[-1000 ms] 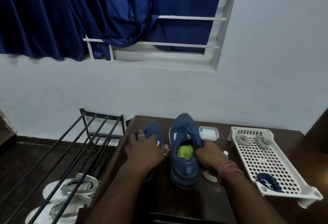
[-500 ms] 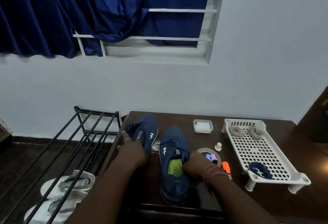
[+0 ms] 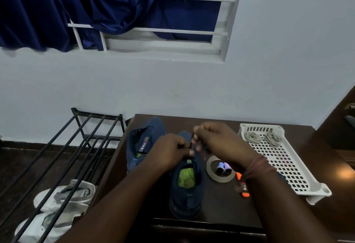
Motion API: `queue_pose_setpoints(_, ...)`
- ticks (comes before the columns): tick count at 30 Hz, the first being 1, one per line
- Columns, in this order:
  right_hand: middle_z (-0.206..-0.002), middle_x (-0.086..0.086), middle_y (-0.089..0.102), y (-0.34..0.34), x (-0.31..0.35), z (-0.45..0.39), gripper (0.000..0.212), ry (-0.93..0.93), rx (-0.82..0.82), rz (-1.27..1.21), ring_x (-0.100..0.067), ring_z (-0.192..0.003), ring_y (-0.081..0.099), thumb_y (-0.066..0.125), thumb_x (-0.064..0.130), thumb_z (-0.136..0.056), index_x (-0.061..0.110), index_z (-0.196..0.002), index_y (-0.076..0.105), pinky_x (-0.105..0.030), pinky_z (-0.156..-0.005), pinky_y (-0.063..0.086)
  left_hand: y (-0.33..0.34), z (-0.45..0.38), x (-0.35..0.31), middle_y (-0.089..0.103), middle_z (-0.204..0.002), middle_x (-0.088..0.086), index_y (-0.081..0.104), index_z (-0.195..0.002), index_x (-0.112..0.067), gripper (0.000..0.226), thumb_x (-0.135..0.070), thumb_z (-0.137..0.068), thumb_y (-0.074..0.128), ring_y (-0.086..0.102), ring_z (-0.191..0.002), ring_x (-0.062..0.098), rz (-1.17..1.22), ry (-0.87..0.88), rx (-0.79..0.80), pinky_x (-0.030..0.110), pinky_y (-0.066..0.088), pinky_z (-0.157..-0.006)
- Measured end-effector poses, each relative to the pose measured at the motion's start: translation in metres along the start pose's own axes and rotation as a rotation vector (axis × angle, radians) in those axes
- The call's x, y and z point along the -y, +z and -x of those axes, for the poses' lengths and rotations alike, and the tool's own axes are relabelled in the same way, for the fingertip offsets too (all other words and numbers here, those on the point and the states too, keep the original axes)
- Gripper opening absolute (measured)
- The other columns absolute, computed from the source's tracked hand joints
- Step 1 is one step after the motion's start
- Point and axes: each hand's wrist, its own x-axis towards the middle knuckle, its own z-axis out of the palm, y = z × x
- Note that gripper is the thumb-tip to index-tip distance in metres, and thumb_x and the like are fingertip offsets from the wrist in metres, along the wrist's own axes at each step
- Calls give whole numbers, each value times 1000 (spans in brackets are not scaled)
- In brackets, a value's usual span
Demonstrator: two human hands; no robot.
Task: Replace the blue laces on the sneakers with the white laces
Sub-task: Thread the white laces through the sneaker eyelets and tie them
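Two navy sneakers stand on the dark wooden table. The right sneaker points away from me and shows a green insole. Over its lace area my left hand and my right hand both pinch a dark blue lace, which runs up between them. The left sneaker lies tilted beside them, untouched. Two bundles of white laces lie at the far end of a white perforated tray on the right.
A tape roll with two small spools inside lies right of the sneaker, and an orange marker near my right wrist. A black metal shoe rack with white sneakers under it stands left of the table.
My left hand let go of the left sneaker and moved to the right one. My right hand rose from the sneaker's side. Both now pinch the blue lace above it.
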Motion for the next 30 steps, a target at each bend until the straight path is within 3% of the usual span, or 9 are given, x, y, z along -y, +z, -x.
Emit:
queue_pose_setpoints(3, -71, -19, 61, 1, 14, -1, 30, -116, -50, -377, -30, -62, 57, 50, 21, -102, -1, -85, 61, -34, -56, 47, -4, -4, -6, 69, -67, 5, 73, -75, -11, 25, -30, -90, 69, 63, -59, 12, 180, -26, -144, 29, 51, -57)
queue_pose_setpoints(6, -83, -19, 64, -10, 5, -2, 34, -90, -84, -666, -24, -61, 57, 44, 26, -104, 1, -89, 60, -33, -56, 48, -17, -7, -19, 75, -81, 9, 75, -93, -6, 17, -21, -93, 68, 71, -73, 17, 804, -123, -233, 18, 54, -61)
queue_pose_setpoints(10, -83, -14, 67, -11, -30, -5, 25, 126, -53, -264, -20, -61, 58, 47, 18, -101, 1, -93, 64, -32, -56, 49, -32, -9, -22, 73, -95, 17, 68, -104, 4, 18, -11, -95, 62, 73, -89, 22, 1376, -89, -313, 26, 60, -78)
queue_pose_setpoints(14, -83, 5, 66, 12, -72, -11, 3, 140, -34, 293, -10, -74, 62, 63, 23, -91, 20, -92, 64, -29, -72, 52, -28, -17, -17, 70, -111, 23, 64, -108, 7, 20, -6, -94, 60, 72, -101, 29, 1609, -174, -299, 32, 60, -84)
queue_pose_setpoints(16, -85, 6, 63, 21, -78, -13, 12, 70, -7, 388, -10, -76, 59, 70, 23, -85, 27, -87, 59, -27, -75, 48, -17, -21, -8, 66, -115, 24, 61, -111, 7, 17, 0, -98, 54, 71, -99, 28, 1545, -354, -301, 30, 62, -79)
queue_pose_setpoints(18, -81, 4, 60, 27, -78, -15, 21, 7, 1, 422, -13, -73, 54, 71, 18, -83, 27, -78, 53, -27, -71, 45, -7, -20, 2, 67, -102, 18, 61, -111, 8, 17, 3, -99, 51, 69, -85, 22, 1189, -510, -231, 29, 63, -72)
queue_pose_setpoints(21, -83, 0, 60, 29, -79, -15, 20, -67, -51, 458, -16, -76, 55, 72, 17, -79, 26, -75, 55, -26, -69, 42, 0, -11, 10, 71, -92, 11, 71, -105, 0, 18, -2, -92, 59, 69, -86, 25, 379, -430, -28, 39, 60, -80)
queue_pose_setpoints(23, -80, 2, 59, 28, -82, -15, 19, -122, -70, 458, -14, -75, 53, 72, 16, -78, 26, -73, 56, -26, -68, 38, 0, -7, 6, 73, -92, 13, 74, -91, -2, 14, -6, -89, 60, 69, -92, 25, 45, -334, 30, 31, 52, -80)
queue_pose_setpoints(30, -90, -1, 52, 28, -86, -22, 13, -169, 12, 474, -12, -79, 52, 69, 21, -80, 24, -80, 56, -25, -70, 41, 8, -14, 14, 73, -90, 4, 73, -99, -13, 24, 4, -89, 60, 67, -81, 15, 35, -245, 154, 11, 46, -63)
